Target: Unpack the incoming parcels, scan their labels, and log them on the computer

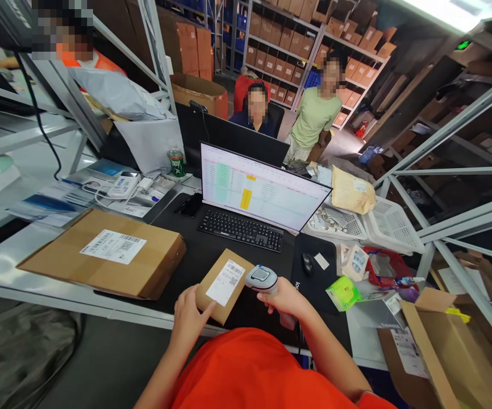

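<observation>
My left hand (190,312) grips the near left edge of a small cardboard box (213,273), its thumb lying by the white shipping label (225,282). That box rests on the black desk mat in front of me. In my right hand (286,298) is a grey and white barcode scanner (261,278), fingers wrapped round its handle. The scanner's head is just right of the box, pointing left towards the label. A larger flat cardboard box (73,244) with a barcode label lies to the left of my hands.
A monitor (258,184) showing a spreadsheet stands behind a black keyboard (240,229). To the right are a mouse (307,264), white baskets (393,225), a green packet (343,293) and an open carton (453,346). Several people are beyond the desk, near shelves of boxes.
</observation>
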Demonstrator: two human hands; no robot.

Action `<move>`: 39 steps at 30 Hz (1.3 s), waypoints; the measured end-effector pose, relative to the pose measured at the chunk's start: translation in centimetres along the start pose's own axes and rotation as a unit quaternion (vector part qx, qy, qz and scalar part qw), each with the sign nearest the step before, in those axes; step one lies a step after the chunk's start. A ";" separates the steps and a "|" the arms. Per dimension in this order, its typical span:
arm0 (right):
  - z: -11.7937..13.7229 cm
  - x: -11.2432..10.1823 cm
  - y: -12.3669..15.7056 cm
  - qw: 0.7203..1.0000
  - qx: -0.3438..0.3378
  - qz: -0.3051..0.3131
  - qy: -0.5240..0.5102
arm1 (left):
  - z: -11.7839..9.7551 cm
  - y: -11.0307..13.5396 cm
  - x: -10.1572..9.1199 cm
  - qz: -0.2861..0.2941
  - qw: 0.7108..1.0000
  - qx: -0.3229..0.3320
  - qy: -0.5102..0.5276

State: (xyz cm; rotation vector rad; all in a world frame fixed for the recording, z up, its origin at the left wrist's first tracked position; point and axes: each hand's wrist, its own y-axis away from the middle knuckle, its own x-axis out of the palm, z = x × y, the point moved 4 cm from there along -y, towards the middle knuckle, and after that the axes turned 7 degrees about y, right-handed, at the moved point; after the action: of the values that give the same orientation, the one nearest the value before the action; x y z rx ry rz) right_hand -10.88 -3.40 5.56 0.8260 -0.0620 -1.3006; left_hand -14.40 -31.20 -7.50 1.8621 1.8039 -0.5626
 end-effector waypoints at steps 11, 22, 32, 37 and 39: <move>-0.1 0.5 -1.1 1.000 0.013 0.008 -0.015 | -3.3 -2.9 3.1 0.054 0.975 -0.059 -0.208; -0.1 1.2 -1.9 1.000 0.003 0.002 -0.015 | -4.2 -1.3 5.2 0.074 0.952 -0.006 -0.298; -1.1 0.8 -1.1 1.000 0.015 -0.002 -0.027 | -4.8 -0.7 4.8 0.056 0.952 0.037 -0.298; -1.7 0.2 0.2 0.999 0.010 -0.003 -0.047 | -5.7 0.4 5.1 -0.003 0.942 0.083 -0.325; -2.7 -0.4 0.4 0.999 0.014 -0.019 -0.045 | -6.2 1.0 5.2 -0.020 0.941 0.105 -0.321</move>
State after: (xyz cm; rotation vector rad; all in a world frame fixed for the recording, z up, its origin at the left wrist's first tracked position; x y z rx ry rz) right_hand -9.36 -1.73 4.01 0.7947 -0.1362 -1.3756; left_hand -13.39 -23.34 -5.65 1.5094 1.3776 -1.2519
